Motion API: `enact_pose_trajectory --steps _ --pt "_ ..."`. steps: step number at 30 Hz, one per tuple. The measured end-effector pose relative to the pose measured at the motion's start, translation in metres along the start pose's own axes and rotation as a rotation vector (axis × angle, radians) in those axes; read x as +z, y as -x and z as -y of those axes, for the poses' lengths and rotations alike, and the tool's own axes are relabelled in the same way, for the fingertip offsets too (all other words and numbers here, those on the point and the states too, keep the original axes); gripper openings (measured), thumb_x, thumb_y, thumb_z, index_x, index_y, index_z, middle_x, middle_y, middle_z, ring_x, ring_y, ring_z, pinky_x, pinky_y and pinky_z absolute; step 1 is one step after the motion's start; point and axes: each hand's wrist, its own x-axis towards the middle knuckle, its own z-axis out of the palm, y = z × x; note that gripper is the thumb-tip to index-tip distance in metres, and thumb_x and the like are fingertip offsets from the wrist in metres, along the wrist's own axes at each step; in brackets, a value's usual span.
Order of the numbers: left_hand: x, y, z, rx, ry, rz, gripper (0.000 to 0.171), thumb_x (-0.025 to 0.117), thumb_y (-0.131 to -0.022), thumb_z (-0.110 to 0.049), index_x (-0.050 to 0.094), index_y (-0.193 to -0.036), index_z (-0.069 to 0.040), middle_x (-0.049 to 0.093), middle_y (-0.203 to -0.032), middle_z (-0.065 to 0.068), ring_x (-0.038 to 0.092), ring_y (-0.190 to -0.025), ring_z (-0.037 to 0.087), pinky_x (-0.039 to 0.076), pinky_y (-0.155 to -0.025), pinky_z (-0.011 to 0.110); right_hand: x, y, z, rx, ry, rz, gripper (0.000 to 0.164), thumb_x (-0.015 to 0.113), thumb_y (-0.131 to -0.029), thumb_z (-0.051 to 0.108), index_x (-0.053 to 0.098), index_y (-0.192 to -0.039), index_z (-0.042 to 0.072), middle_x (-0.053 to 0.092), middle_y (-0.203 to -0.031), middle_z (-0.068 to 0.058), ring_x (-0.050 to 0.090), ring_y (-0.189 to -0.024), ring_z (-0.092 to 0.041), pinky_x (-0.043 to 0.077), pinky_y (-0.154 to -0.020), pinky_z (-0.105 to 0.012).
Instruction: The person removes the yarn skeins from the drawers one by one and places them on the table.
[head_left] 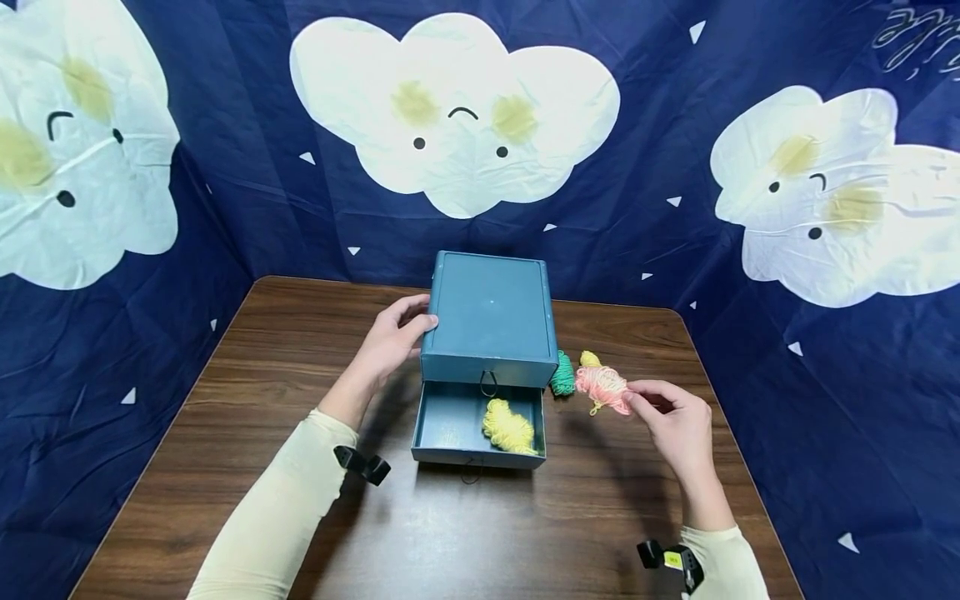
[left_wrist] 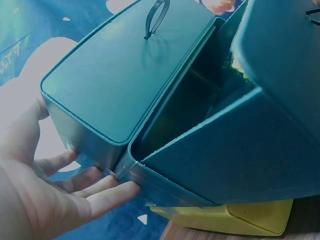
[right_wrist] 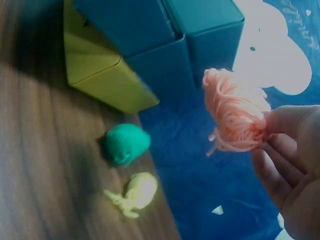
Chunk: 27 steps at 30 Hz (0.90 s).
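Observation:
My right hand (head_left: 678, 421) pinches a skein of pink yarn (head_left: 602, 388) between thumb and fingertips, to the right of the blue drawer box (head_left: 491, 308). The right wrist view shows this pink skein (right_wrist: 235, 110) held up off the table. At the box's left side, my left hand (head_left: 390, 337) rests its fingers and thumb against the wall; the left wrist view shows these fingers (left_wrist: 112, 197) spread along the side. A lower drawer (head_left: 450, 425) is pulled out, with a skein of yellow yarn (head_left: 510, 429) lying in its right part.
On the table (head_left: 292, 375) right of the box lie a green yarn ball (right_wrist: 126, 143) and a small yellow yarn ball (right_wrist: 141, 190). A yellow bottom section (right_wrist: 107, 82) shows beneath the blue drawers. Dark blue cloth (head_left: 247, 167) with white clouds hangs behind and at both sides.

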Motion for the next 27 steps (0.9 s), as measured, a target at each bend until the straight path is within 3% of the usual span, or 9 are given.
enact_pose_trajectory --steps 11,16,22,27 --pt "-0.001 -0.002 0.001 -0.009 -0.002 0.005 0.059 0.064 -0.1 -0.034 0.045 -0.155 -0.019 0.045 -0.157 0.008 0.054 -0.134 0.03 0.054 -0.102 0.053 0.008 -0.006 -0.047 0.07 0.159 -0.089 0.012 0.087 -0.081 0.009 0.083 -0.092 0.011 0.079 -0.087 -0.009 0.056 -0.068 0.019 0.042 -0.062 -0.005" --pt "-0.002 -0.002 0.001 -0.007 -0.008 0.004 0.059 0.064 -0.1 -0.035 0.045 -0.154 -0.02 0.045 -0.157 0.008 0.054 -0.134 0.03 0.054 -0.102 0.052 0.016 -0.009 -0.069 0.117 0.208 -0.128 0.011 0.088 -0.081 0.011 0.084 -0.09 0.013 0.08 -0.09 -0.007 0.06 -0.074 0.014 0.042 -0.067 -0.012" --pt "0.0 -0.001 0.003 -0.004 -0.006 0.003 0.059 0.064 -0.101 -0.035 0.045 -0.154 -0.02 0.045 -0.156 0.008 0.054 -0.133 0.031 0.053 -0.102 0.053 0.023 -0.014 -0.091 0.163 0.246 -0.148 0.01 0.088 -0.081 0.014 0.084 -0.091 0.014 0.08 -0.089 -0.006 0.055 -0.074 0.018 0.042 -0.067 -0.014" --pt "0.0 -0.001 0.003 0.006 -0.004 0.0 0.058 0.064 -0.101 -0.035 0.046 -0.154 -0.019 0.046 -0.156 0.008 0.054 -0.133 0.03 0.053 -0.102 0.052 0.026 -0.017 -0.101 0.231 0.268 -0.169 0.01 0.086 -0.082 0.016 0.084 -0.091 0.014 0.08 -0.091 -0.008 0.065 -0.078 -0.004 0.043 -0.069 -0.021"
